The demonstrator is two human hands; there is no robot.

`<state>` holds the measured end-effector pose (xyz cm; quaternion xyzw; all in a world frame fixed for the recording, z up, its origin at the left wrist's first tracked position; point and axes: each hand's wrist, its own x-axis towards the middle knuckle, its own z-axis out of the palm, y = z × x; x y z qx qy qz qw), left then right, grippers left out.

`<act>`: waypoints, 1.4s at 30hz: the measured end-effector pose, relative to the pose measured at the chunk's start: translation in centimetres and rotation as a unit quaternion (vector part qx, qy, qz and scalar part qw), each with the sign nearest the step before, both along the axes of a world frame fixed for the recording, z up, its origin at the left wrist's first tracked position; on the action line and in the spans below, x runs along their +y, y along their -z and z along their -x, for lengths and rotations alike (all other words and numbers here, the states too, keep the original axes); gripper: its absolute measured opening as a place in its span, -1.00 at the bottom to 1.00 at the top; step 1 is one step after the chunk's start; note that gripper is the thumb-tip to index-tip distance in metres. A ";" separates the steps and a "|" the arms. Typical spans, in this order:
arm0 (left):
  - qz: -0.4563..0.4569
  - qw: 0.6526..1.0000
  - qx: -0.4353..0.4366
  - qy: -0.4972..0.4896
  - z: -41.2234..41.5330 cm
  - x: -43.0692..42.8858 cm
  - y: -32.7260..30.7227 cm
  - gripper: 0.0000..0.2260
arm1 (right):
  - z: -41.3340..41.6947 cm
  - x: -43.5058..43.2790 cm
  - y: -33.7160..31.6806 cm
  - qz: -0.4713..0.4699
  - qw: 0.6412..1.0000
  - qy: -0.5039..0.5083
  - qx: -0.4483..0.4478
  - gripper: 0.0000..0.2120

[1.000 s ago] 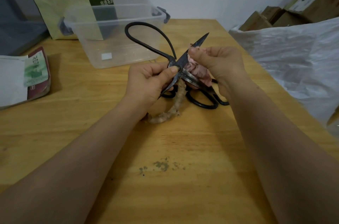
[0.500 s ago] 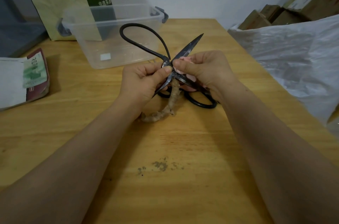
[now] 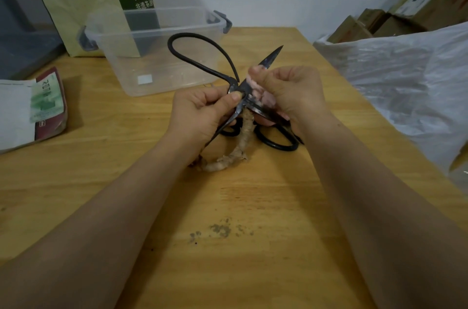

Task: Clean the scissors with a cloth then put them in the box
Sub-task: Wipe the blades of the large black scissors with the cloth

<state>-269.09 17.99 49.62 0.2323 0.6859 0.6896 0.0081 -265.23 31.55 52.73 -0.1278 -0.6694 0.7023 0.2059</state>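
Head view | left hand [image 3: 202, 113] grips black scissors [image 3: 268, 60] near the pivot, raised above the table [image 3: 253, 207] | right hand [image 3: 291, 91] pinches pink cloth [image 3: 255, 91] around one blade | clear box [image 3: 162, 30] just behind, no scissors visible inside | second pair [image 3: 274, 148] lies under the hands | judged: wiping under way, boxing not yet done

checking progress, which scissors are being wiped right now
The raised scissors with the big loop handle: left hand holds them, right hand presses cloth on a blade. The other pair lies flat.
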 end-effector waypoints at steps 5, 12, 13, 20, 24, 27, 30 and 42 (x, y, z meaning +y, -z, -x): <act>0.014 1.000 0.016 -0.010 0.3 0.0 0.5 -0.89 | 0.0 0.0 0.5 -0.048 0.998 -0.017 -0.025 -0.77; 0.013 1.000 -0.002 0.005 0.5 0.1 0.3 -0.88 | 0.2 0.0 0.2 0.017 1.000 0.018 0.001 -0.75; 0.017 1.000 -0.001 0.005 0.5 0.2 0.4 -0.87 | 0.2 0.2 0.2 0.023 0.999 0.030 0.006 -0.75; 0.013 1.000 -0.010 0.002 0.6 -0.4 0.4 -0.91 | 0.2 0.3 0.6 -0.019 0.999 -0.036 -0.031 -0.77; -0.001 0.999 -0.032 0.026 0.3 -0.1 0.2 -0.92 | 0.4 0.8 0.2 0.008 0.999 0.050 -0.021 -0.76; 0.004 0.999 -0.032 0.026 0.4 -0.2 0.3 -0.92 | 0.4 0.8 0.5 -0.014 0.999 0.023 -0.031 -0.77; 0.004 0.999 -0.035 0.026 0.6 -0.6 0.2 -0.91 | 0.3 0.2 0.9 -0.065 0.997 -0.032 -0.037 -0.78; 0.012 0.998 -0.044 0.037 0.4 -0.6 0.1 -0.91 | 0.6 0.8 1.2 -0.033 0.999 0.003 -0.006 -0.75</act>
